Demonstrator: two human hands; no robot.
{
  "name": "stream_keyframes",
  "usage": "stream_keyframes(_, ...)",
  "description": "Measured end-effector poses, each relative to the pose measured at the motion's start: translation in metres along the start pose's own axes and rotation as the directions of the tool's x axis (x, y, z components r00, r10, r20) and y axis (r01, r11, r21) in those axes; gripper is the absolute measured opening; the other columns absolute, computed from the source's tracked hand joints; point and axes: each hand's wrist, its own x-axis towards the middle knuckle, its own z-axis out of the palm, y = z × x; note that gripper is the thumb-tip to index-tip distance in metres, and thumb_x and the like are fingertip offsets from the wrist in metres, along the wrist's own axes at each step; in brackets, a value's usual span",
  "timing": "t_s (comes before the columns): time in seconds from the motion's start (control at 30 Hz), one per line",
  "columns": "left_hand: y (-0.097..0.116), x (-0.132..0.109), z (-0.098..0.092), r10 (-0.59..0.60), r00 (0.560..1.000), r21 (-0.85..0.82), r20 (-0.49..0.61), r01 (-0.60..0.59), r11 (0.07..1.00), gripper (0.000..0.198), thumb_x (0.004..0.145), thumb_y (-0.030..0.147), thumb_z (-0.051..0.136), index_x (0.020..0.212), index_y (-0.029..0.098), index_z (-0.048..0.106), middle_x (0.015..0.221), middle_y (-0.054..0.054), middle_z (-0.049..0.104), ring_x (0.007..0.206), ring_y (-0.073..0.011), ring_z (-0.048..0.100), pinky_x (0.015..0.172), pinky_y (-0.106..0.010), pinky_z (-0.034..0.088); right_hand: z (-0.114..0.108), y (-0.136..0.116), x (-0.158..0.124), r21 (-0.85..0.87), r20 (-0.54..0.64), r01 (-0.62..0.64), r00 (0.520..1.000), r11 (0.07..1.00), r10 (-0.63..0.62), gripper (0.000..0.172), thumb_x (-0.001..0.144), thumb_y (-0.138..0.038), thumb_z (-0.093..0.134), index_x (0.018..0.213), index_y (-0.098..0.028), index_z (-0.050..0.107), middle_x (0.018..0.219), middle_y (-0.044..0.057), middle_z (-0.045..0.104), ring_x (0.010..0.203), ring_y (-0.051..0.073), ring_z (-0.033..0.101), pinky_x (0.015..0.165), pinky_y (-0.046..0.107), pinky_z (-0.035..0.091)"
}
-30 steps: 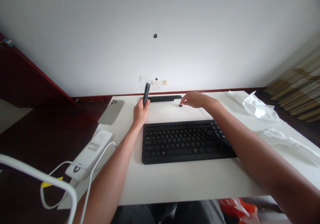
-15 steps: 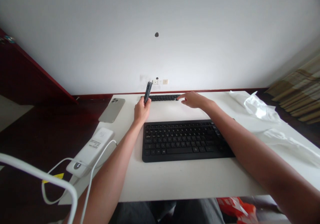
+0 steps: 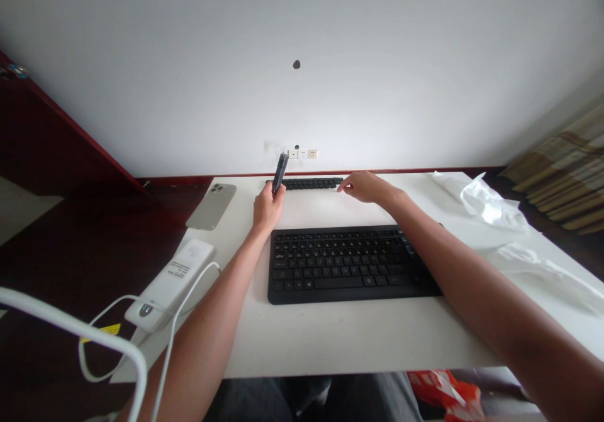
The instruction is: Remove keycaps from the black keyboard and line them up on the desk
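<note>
**Left hand [image 3: 268, 207] and right hand [image 3: 365, 187] at work beyond a black keyboard [image 3: 340, 261]**

The left hand, past the keyboard's far left corner, grasps a slender dark tool [image 3: 280, 173] between thumb and fingers, its free end pointing up and slightly rightward. The right hand, past the keyboard's far edge, is bent at the wrist with fingertips lowered; whether they pinch anything, or touch the surface below, is not discernible. Just beside them end the rows of small black pieces [image 3: 311, 183], which lie beyond the keyboard, roughly parallel to it, partly masked by the left hand and tool. The right forearm crosses over the keyboard's right end.

All rest on a white table [image 3: 330, 337], bare on the keyboard's near side. Left of the keyboard and farther back lies a phone [image 3: 211, 207], camera side up; nearer, also to its left, are a white oblong device [image 3: 170, 285] and a thin white cable [image 3: 172, 327]. Right of the keyboard lie crumpled white plastic [image 3: 495, 202] and a translucent wrapper [image 3: 542, 274]. Wall sockets [image 3: 302, 154] show behind everything, beyond the keyboard.
</note>
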Motion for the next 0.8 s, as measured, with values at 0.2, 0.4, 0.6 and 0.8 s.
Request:
stream_keyframes(0.2, -0.0009, 0.0004, 0.0004, 0.001, 1.0, 0.013, 0.0, -0.001, 1.0, 0.028, 0.101, 0.046, 0.054, 0.085, 0.023, 0.057, 0.067, 0.001, 0.056, 0.059, -0.0181, 0.052, 0.059, -0.027, 0.031, 0.0071, -0.0007, 0.0027, 0.024, -0.038, 0.023, 0.999, 0.999, -0.022, 0.037, 0.095, -0.019, 0.056, 0.116, -0.027, 0.085, 0.106, 0.011, 0.081, 0.094, 0.03, 0.072, 0.089, 0.043, 0.057)
stream_keyframes(0.4, -0.0012, 0.0006, 0.0006, 0.011, 1.0, 0.024, -0.004, -0.011, 1.0, 0.028, 0.101, 0.045, 0.054, 0.083, 0.023, 0.056, 0.065, 0.001, 0.055, 0.058, -0.0177, 0.051, 0.059, -0.027, 0.031, 0.0056, -0.0053, 0.0, 0.039, -0.045, 0.023, 0.999, 0.999, -0.021, 0.037, 0.096, -0.02, 0.056, 0.12, -0.027, 0.083, 0.108, 0.01, 0.082, 0.096, 0.03, 0.074, 0.09, 0.042, 0.058)
stream_keyframes(0.6, -0.0021, 0.0014, 0.0012, 0.002, 1.0, 0.023, 0.009, -0.002, 1.0, 0.027, 0.101, 0.047, 0.054, 0.089, 0.024, 0.06, 0.067, 0.001, 0.057, 0.06, -0.0189, 0.053, 0.06, -0.027, 0.032, 0.0086, -0.0058, 0.0004, 0.054, -0.051, 0.014, 0.999, 0.998, -0.011, 0.04, 0.096, -0.02, 0.056, 0.124, -0.029, 0.082, 0.113, 0.01, 0.082, 0.103, 0.033, 0.075, 0.095, 0.047, 0.057)
stream_keyframes(0.8, -0.0015, 0.0008, 0.0005, 0.004, 1.0, 0.033, 0.008, -0.004, 0.999, 0.026, 0.101, 0.046, 0.054, 0.09, 0.024, 0.061, 0.066, 0.001, 0.056, 0.06, -0.0192, 0.053, 0.06, -0.027, 0.032, 0.0091, -0.0076, -0.0004, 0.06, -0.073, 0.02, 0.997, 0.998, -0.015, 0.04, 0.094, -0.019, 0.057, 0.124, -0.03, 0.082, 0.109, 0.009, 0.082, 0.101, 0.032, 0.075, 0.094, 0.046, 0.057)
